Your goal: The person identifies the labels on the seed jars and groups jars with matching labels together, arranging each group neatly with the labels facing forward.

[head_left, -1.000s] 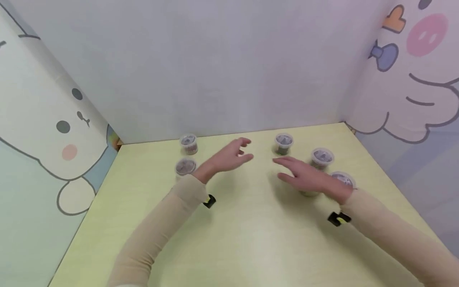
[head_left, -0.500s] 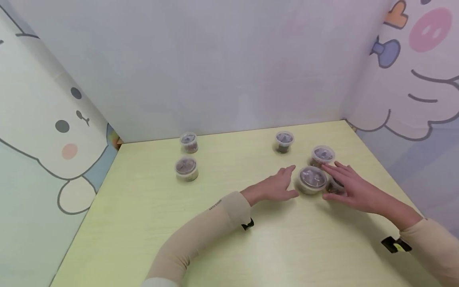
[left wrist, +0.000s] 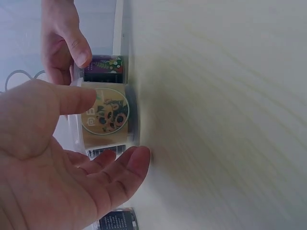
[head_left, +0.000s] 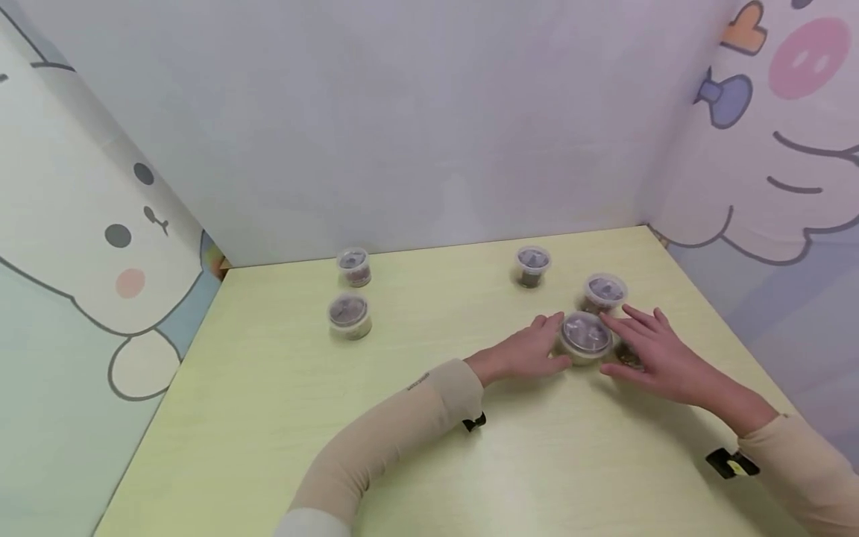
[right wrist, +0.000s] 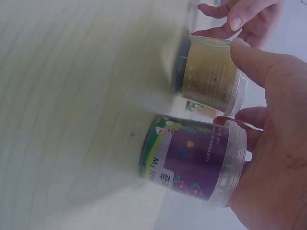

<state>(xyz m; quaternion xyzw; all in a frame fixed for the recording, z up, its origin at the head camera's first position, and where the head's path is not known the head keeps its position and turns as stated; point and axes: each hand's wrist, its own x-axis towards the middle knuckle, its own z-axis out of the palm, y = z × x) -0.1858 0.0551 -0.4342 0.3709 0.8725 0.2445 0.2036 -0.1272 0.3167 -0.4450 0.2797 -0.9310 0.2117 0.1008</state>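
Observation:
A wide lidded tub (head_left: 586, 337) with a yellow label printed with sunflowers stands on the table at the right. My left hand (head_left: 529, 349) is at its left side, fingers and thumb spread around it, fingertips close to its wall. From the other side my right hand (head_left: 661, 362) reaches over a smaller tub with a purple label (right wrist: 192, 153), which it partly hides in the head view. The right thumb (right wrist: 249, 57) lies right at the wide tub's lid edge in the right wrist view. Both hands have loosely extended fingers.
Just behind the wide tub is another lidded tub (head_left: 605, 291), and a smaller one (head_left: 532, 266) stands near the back edge. Two more, a back tub (head_left: 353, 267) and a front tub (head_left: 349, 315), stand at the left. Printed wall panels (head_left: 429, 127) enclose the table (head_left: 268, 418).
Both hands have moved right and toward me from the table's middle. The left hand has come up to the wide tub's left side; the right hand has shifted slightly left toward it.

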